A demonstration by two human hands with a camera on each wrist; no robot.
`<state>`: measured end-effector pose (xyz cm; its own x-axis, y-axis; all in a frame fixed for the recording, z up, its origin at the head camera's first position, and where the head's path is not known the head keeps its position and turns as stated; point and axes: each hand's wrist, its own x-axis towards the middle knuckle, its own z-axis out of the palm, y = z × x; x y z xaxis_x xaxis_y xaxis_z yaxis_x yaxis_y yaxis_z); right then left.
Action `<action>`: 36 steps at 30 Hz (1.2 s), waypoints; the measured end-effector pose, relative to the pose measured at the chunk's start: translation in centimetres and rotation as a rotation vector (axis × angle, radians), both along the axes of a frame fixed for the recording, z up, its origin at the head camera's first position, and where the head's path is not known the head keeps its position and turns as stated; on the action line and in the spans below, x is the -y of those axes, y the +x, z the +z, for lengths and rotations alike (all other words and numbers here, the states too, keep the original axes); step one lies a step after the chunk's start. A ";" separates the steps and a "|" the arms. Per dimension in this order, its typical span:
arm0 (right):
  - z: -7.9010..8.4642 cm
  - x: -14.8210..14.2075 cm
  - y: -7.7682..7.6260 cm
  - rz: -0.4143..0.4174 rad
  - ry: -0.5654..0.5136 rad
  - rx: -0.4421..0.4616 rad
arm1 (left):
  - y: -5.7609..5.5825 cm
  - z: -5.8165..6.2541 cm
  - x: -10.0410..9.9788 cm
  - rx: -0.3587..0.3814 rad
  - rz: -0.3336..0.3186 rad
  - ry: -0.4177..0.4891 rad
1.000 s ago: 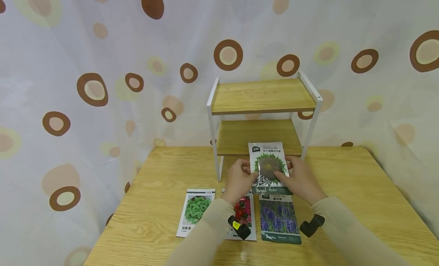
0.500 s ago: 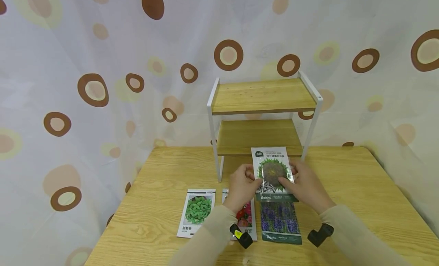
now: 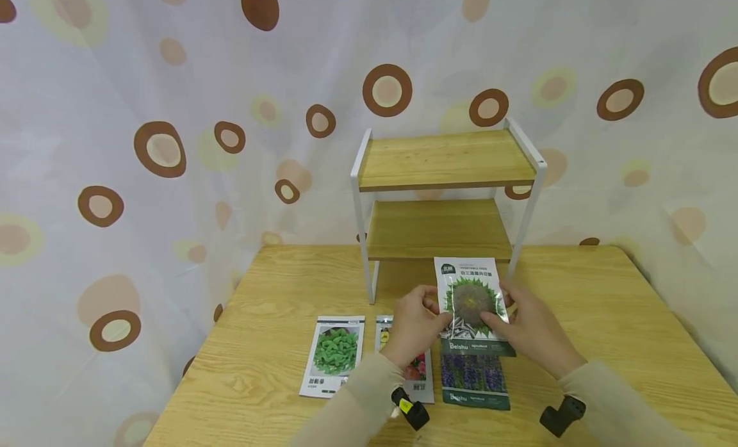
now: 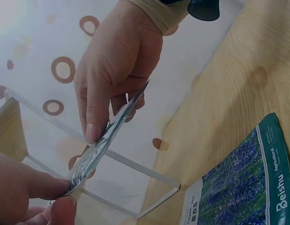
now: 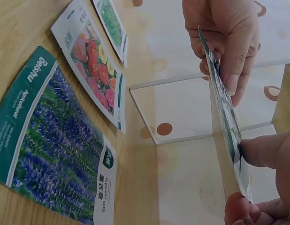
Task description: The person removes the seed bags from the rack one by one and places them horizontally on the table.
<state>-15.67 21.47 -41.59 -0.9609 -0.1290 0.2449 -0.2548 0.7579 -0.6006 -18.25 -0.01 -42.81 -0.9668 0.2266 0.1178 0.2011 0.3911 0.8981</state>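
Observation:
A seed packet with a sunflower head on its front (image 3: 469, 300) is held up between both hands, tilted above the table. My left hand (image 3: 418, 325) pinches its left edge, thumb on the front. At the right edge my right hand (image 3: 533, 328) pinches it the same way. Below lies a seed packet with purple flowers (image 3: 475, 380), its upper part covered by the held packet in the head view. A packet with red and pink flowers (image 5: 95, 65) lies beside it, partly behind my left arm in the head view. Further left is a packet with green leaves (image 3: 334, 351).
A two-tier wooden shelf with white side frames (image 3: 446, 159) stands at the back of the wooden table (image 3: 242, 370), just beyond the held packet. Behind it hangs a curtain with brown and yellow circles (image 3: 259, 63).
Both hands have moved toward me and slightly right with the sunflower packet, away from the shelf. It now covers more of the purple-flower packet. The packets on the table have stayed put.

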 end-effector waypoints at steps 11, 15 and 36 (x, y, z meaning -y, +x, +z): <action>-0.4 -1.4 1.5 -0.025 0.052 0.019 | 0.9 -0.6 -0.9 -0.077 -0.040 -0.109; -0.4 -1.7 2.0 -0.031 0.047 0.054 | 1.1 -1.2 -1.4 -0.034 -0.029 -0.072; -2.5 -4.5 3.1 -0.061 0.091 0.141 | 2.2 -3.4 -4.5 0.029 -0.019 -0.083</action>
